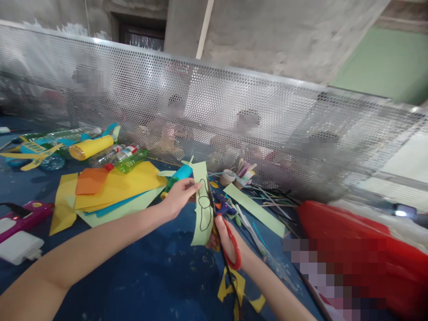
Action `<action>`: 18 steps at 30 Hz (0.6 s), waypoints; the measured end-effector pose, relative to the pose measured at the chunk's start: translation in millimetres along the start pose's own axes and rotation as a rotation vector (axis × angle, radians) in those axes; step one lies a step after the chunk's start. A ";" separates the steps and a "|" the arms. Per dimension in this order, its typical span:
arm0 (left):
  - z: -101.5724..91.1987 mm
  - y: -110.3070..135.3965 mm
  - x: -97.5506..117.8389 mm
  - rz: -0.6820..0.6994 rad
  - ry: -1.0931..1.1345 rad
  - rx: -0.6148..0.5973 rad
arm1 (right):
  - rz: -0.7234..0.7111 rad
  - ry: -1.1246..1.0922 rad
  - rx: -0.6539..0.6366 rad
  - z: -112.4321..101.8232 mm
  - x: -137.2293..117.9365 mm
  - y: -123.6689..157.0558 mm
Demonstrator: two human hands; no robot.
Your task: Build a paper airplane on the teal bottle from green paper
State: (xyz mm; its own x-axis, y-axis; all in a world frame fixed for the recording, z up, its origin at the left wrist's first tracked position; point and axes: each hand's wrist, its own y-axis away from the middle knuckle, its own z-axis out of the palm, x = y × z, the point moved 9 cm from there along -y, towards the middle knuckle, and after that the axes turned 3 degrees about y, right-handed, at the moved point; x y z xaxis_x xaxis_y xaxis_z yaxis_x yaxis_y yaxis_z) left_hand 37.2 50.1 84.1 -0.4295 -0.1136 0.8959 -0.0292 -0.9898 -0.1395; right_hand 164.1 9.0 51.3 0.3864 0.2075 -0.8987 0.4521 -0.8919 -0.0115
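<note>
My left hand pinches the left edge of a pale green paper strip, which stands upright above the table. A propeller-like outline of two long lobes and a middle oval is drawn on it in dark line. My right hand is closed round the red-handled scissors, thumb in the loop. The blades lie along the strip's right edge, partly hidden behind it. Just beyond the strip, a small blue and green bottle craft lies on the table. A purple and orange tool, perhaps a glue gun, lies beyond the scissors.
Yellow paper sheets and an orange piece lie left. Plastic bottles stretch along the perforated metal screen, with people behind it. Yellow scraps and a black cord lie near my right arm. A red bag sits right.
</note>
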 end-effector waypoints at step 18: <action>14.9 12.0 9.6 0.158 -0.214 -0.087 | 0.000 0.006 0.058 -5.3 8.6 -1.5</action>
State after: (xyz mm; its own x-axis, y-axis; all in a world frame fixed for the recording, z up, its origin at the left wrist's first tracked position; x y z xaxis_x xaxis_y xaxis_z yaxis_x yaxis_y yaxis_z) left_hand 46.2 35.8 97.3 -0.2350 -0.2904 0.9276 -0.0589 -0.9483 -0.3118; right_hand 171.0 14.3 45.9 0.3910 0.2096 -0.8962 0.4044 -0.9138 -0.0373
